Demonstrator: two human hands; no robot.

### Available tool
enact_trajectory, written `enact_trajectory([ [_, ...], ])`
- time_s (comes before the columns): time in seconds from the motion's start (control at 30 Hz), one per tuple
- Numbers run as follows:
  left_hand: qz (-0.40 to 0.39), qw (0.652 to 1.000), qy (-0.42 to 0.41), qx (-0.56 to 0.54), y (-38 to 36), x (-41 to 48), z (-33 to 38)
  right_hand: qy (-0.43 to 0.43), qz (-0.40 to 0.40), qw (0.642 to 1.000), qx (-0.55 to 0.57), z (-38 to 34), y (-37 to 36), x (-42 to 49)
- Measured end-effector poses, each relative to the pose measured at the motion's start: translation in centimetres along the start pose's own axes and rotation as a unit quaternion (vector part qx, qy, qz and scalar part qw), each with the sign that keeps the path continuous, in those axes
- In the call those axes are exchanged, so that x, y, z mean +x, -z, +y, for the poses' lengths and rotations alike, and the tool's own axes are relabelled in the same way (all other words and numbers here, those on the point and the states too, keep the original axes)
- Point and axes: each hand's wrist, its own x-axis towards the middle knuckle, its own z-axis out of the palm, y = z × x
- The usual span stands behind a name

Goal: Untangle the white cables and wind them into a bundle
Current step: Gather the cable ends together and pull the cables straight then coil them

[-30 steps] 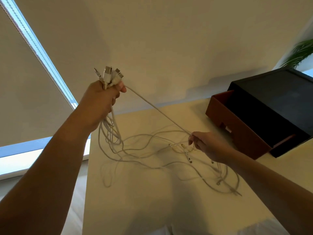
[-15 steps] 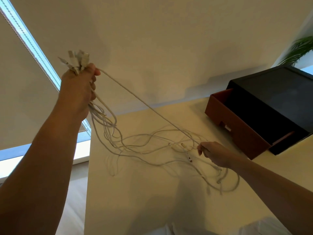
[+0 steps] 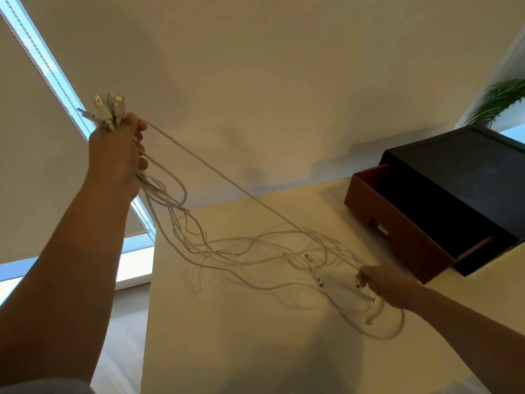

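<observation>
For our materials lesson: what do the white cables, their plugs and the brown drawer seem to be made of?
Cables: likely a soft plastic or rubber sheath, matt white; they droop and loop freely. Plugs: white plastic bodies, seemingly metal tips that glint. Drawer: possibly card or board, matt brown; thin flat walls, no shine.

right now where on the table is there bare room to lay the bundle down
Bare: the near table strip below the cables, and the back strip between cables and wall. Crowded: around the right hand, beside the box.
</observation>
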Motion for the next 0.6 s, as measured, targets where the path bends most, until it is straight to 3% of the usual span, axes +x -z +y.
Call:
enact_trajectory([
  [0.1,0.009,1.000,0.000,0.008,0.3,0.3,-0.2,-0.031,0.021,0.968,0.248,0.7,-0.1,0.5],
  [0.43,0.041,0.999,0.013,-0.014,1.6,1.2,-1.2,-0.040,-0.013,0.909,0.416,-1.2,2.0,-2.1],
  [0.6,0.029,0.998,0.029,0.038,1.6,1.1,-2.3,-0.019,0.020,0.897,0.441,-3.6,3.0,-2.3],
])
